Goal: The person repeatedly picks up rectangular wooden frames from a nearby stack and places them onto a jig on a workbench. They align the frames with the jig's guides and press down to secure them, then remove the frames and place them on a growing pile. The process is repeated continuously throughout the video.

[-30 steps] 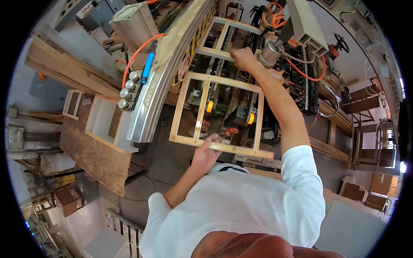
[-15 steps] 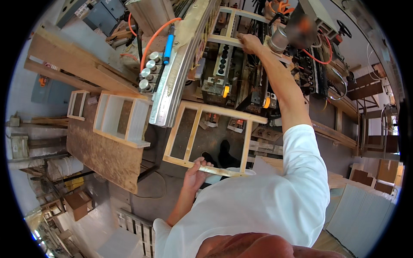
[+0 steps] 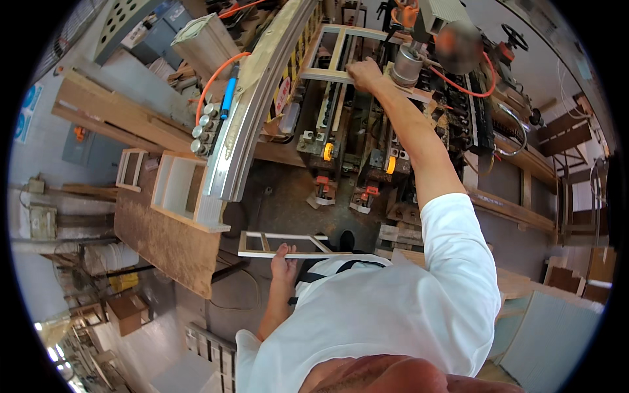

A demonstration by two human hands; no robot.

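My left hand (image 3: 283, 267), low in front of my body, is closed on the near rail of a light wooden frame (image 3: 308, 255) with crossbars. That frame is tilted so it shows nearly edge-on. My right arm reaches far forward over the machine. At its end my right hand (image 3: 368, 74) is closed on the near rail of a second wooden frame (image 3: 322, 74), which lies across the machine's rails (image 3: 334, 108). Just right of this hand stands a metal cylinder (image 3: 407, 65) on the machine. Some of the right fingers are hidden behind the hand.
A long metal beam (image 3: 246, 124) runs at the left of the machine, with a blue tool (image 3: 228, 98) and an orange hose (image 3: 208, 85) beside it. Several stacked frames (image 3: 178, 185) stand on a brown table (image 3: 164, 245) at the left. Yellow knobs (image 3: 327, 152) stick out from the machine's front.
My left hand has lowered its frame toward my body and tilted it from broad view to nearly edge-on. My right hand stays on the far frame. The view has shifted slightly.
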